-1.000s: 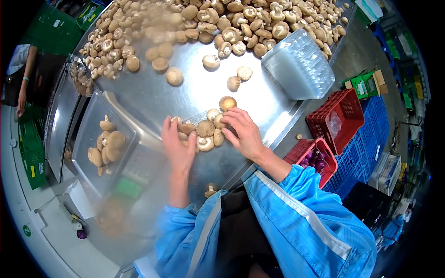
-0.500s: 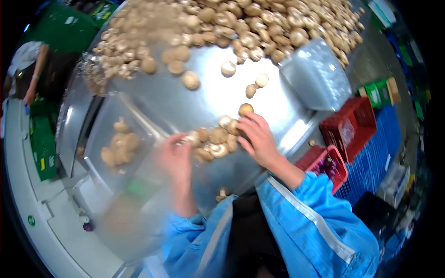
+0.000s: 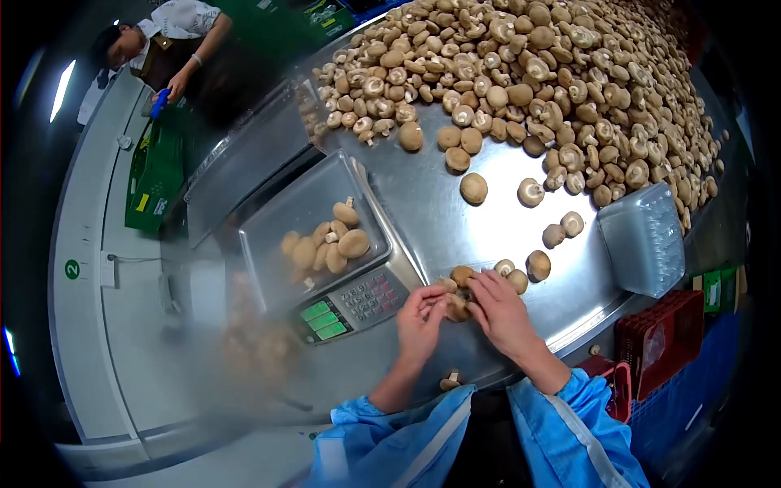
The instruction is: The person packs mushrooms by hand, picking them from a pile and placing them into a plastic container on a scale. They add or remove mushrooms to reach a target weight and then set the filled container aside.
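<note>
At the worktop's (image 3: 455, 224) near edge, left hand (image 3: 419, 324) and right hand (image 3: 503, 313) curl their fingers around a few mushrooms (image 3: 455, 307). The scale tray (image 3: 297, 203) looks only partly filled, and a big heap (image 3: 521, 73) remains.

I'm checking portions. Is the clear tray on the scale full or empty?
Partly filled: the clear plastic tray on the grey keypad scale holds a small heap of brown mushrooms, with bare floor around them.

A steel table (image 3: 480, 236) fills the middle, with green crates (image 3: 154, 175) left and red baskets (image 3: 663, 337) right.
</note>
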Motion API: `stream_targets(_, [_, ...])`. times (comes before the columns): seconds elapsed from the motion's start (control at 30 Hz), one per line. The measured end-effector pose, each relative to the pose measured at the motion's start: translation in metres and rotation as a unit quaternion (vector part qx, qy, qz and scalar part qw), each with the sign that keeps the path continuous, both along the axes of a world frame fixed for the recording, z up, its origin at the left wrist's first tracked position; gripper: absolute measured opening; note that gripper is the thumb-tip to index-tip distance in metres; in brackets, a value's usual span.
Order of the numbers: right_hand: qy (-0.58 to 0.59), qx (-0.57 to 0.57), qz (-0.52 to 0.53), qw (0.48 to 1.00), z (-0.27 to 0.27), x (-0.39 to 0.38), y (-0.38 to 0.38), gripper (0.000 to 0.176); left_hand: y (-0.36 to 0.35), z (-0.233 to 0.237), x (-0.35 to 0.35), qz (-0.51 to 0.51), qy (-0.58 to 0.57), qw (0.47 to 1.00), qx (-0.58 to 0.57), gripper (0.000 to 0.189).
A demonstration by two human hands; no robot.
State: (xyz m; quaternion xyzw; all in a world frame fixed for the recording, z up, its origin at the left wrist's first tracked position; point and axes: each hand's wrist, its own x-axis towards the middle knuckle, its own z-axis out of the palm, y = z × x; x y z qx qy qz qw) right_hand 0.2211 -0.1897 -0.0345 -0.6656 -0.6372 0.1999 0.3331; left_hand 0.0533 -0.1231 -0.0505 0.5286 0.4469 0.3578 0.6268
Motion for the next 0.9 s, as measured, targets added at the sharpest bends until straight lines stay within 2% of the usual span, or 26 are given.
stream_targets(0.07, [-0.059,0.008,0.019,0.998,-0.005,-0.005,0.003,0.049,0.000,0.011,-0.016,0.010,0.013,1.000,-0.005,0.022])
stream_targets(0.1, [-0.089,0.007,0.032,0.996,-0.006,-0.007,0.002,0.050,0.002,0.017,-0.026,0.027,0.045,0.998,0.035,0.021])
stream_targets(0.13, [-0.084,-0.012,0.036,0.996,-0.007,-0.008,0.001,0.054,0.008,0.024,-0.038,0.044,0.078,0.993,0.072,0.019])
stream_targets(0.2, [-0.046,-0.024,0.017,0.999,0.000,-0.006,-0.001,0.052,0.024,0.042,-0.066,0.103,0.066,0.987,0.107,0.017])
stream_targets(0.27, [-0.014,-0.030,-0.001,0.999,0.001,-0.004,-0.003,0.054,0.042,0.047,-0.103,0.196,0.093,0.967,0.135,0.015])
stream_targets(0.33, [-0.017,-0.043,0.011,0.999,0.002,-0.005,-0.006,0.054,0.056,0.061,-0.130,0.267,0.113,0.949,0.127,0.015])
stream_targets(0.43, [-0.025,-0.047,0.035,0.998,-0.002,-0.012,-0.004,0.052,0.065,0.068,-0.155,0.296,0.142,0.933,0.146,0.015])
stream_targets(0.6, [-0.009,-0.027,0.011,1.000,-0.001,-0.025,0.003,0.045,0.074,0.048,-0.174,0.268,0.177,0.939,0.125,0.024])
stream_targets(0.7, [0.020,-0.009,-0.032,0.999,0.002,-0.019,-0.002,0.039,0.109,0.026,-0.194,0.257,0.235,0.929,0.127,0.025])
stream_targets(0.8, [0.042,0.001,-0.067,0.997,0.001,-0.012,-0.008,0.029,0.149,0.013,-0.209,0.159,0.425,0.865,0.216,0.026])
stream_targets(0.9, [0.072,0.019,-0.060,0.995,-0.001,-0.013,-0.017,0.028,0.171,0.020,-0.203,0.105,0.337,0.934,0.060,0.026])
